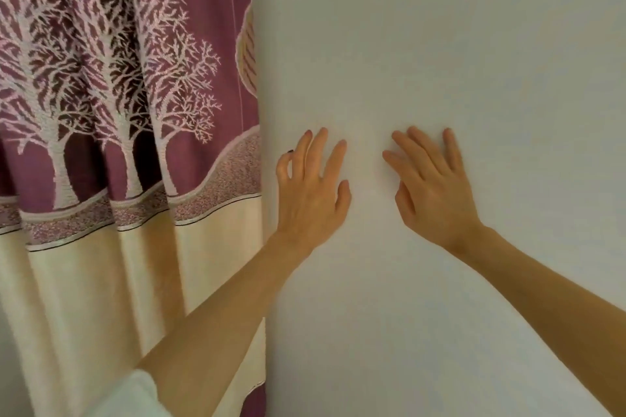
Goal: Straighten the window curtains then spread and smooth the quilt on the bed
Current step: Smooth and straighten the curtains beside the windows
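Head view: both hands are raised in front of a plain white wall (440, 61), the left hand (310, 193) with fingers spread and straight except one bent finger, the right hand (433, 186) with fingers straight and relaxed, neither holding anything. Just left of the left hand hangs the curtain (118, 112), purple with pale tree patterns above a cream lower band, in folds; no writing is readable.
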{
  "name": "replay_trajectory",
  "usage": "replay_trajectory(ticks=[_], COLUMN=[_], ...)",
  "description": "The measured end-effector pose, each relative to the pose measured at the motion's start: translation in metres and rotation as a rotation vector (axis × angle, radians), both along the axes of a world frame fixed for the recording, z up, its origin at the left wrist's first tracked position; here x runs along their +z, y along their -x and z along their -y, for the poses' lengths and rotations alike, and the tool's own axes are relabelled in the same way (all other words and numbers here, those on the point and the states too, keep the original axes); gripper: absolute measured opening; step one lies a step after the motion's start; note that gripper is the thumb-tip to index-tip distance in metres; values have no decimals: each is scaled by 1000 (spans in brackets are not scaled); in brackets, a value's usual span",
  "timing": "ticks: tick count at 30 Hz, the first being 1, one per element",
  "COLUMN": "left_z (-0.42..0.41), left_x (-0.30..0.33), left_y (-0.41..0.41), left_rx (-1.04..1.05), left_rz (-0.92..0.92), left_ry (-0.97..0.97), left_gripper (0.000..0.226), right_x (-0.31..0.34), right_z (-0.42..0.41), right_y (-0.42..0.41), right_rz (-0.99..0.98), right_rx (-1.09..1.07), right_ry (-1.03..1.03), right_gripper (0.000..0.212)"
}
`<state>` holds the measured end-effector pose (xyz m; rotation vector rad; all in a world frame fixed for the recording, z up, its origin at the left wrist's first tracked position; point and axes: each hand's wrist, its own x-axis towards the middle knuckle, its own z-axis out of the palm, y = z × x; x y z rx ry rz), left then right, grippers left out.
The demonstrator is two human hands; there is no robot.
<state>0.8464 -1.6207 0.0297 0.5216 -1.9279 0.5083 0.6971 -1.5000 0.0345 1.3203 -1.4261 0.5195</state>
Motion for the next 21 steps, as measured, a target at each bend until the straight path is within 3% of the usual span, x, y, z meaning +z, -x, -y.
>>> replay_trajectory(ticks=[10, 21], left_z=[-203, -461], left_x=[-11, -37], left_y=[189, 358], left_rx=[-488, -1041], left_rz=[34, 177], left_ry=[102, 113], left_gripper=[48, 44], right_x=[-32, -72], right_z=[-253, -533], right_y=[121, 185], right_rz=[266, 667], right_rx=[-434, -1069], right_ry=[6, 131], right_gripper=[44, 44])
